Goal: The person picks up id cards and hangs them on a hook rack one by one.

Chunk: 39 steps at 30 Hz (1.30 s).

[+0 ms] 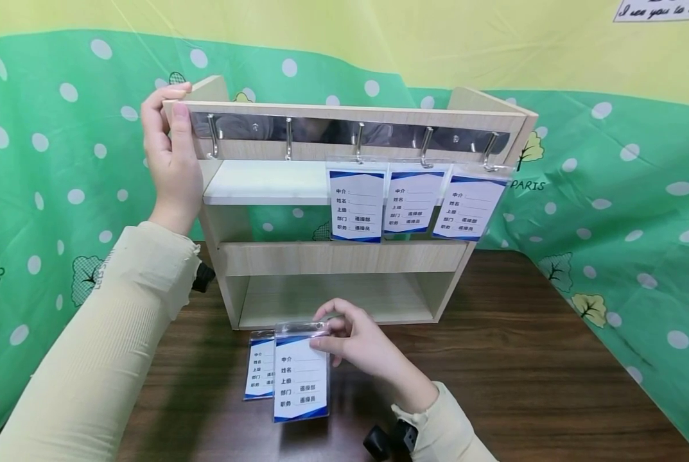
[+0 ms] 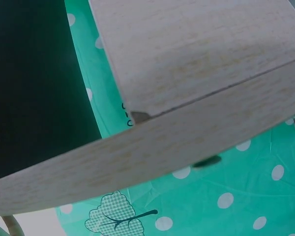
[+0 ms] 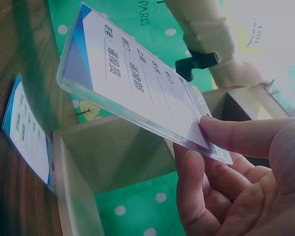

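Observation:
My right hand (image 1: 358, 340) pinches a clear badge holder (image 1: 301, 385) by its upper right edge, thumb in front. In the right wrist view the badge holder (image 3: 132, 78) is tilted and raised off the table, with a white card with blue corners inside. Behind it a second badge holder (image 1: 260, 369) lies on the table, partly covered. My left hand (image 1: 173, 154) grips the top left corner of a wooden shelf rack (image 1: 344, 260), thumb on the front board. Several metal hooks (image 1: 289, 138) line that board; three badge holders (image 1: 356, 205) hang from the right-hand ones. The left wrist view shows pale boards (image 2: 196, 54) only.
The rack stands on a dark brown wooden table (image 1: 529, 359), its lower compartment (image 1: 332, 298) facing me. Green polka-dot cloth (image 1: 627, 192) with a yellow upper part hangs behind and at both sides. The two left hooks carry nothing.

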{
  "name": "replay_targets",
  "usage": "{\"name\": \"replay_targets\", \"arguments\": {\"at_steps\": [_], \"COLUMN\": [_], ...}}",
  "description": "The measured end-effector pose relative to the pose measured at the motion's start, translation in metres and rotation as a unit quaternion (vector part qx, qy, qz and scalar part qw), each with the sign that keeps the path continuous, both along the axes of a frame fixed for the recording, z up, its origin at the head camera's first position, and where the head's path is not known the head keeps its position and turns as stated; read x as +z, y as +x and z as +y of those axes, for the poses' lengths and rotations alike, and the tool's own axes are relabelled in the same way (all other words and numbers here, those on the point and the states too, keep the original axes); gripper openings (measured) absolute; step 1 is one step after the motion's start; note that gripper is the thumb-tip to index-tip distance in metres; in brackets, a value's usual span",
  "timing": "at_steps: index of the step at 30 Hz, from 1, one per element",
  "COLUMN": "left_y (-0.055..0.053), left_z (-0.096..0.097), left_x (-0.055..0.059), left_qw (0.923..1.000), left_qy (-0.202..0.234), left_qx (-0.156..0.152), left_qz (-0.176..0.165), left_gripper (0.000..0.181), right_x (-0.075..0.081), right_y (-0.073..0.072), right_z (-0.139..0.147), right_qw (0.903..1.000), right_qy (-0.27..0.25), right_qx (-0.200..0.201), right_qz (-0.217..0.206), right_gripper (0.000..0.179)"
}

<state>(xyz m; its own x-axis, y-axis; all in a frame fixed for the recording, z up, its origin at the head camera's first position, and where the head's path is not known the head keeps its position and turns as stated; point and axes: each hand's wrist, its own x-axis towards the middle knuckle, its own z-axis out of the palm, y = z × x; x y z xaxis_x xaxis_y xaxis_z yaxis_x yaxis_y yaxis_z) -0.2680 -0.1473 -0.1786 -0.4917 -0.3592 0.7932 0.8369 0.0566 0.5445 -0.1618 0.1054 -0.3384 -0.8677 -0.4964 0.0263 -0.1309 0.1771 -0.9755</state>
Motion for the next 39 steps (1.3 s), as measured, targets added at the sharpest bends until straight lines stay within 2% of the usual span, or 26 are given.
{"name": "replay_targets", "arguments": {"at_steps": [15,23,39], "left_y": [0.0040,0.0044,0.0022], "left_z": [0.0008,0.0015,0.0005], "left_x": [-0.0002,0.0000,-0.0003], "left_qw": [0.9999,0.9999,0.9998], "left_qy": [-0.003,-0.007,0.005], "left_qx": [0.006,0.003,0.006], "left_qz": [-0.014,-0.008,-0.017], "left_gripper": [0.021,0.021,0.021], "right_x": [0.0058,0.0061,0.0036], "right_y": [0.0069,0.0071,0.0071], "right_z": [-0.0034,-0.0041,-0.0041], "right_qw": [0.9998,0.9995,0.9985], "right_qy": [-0.019,-0.030,-0.048], "right_qx": [0.007,0.008,0.005], "right_qz": [0.000,-0.002,0.024], "right_gripper": [0.030,0.030,0.029]}}
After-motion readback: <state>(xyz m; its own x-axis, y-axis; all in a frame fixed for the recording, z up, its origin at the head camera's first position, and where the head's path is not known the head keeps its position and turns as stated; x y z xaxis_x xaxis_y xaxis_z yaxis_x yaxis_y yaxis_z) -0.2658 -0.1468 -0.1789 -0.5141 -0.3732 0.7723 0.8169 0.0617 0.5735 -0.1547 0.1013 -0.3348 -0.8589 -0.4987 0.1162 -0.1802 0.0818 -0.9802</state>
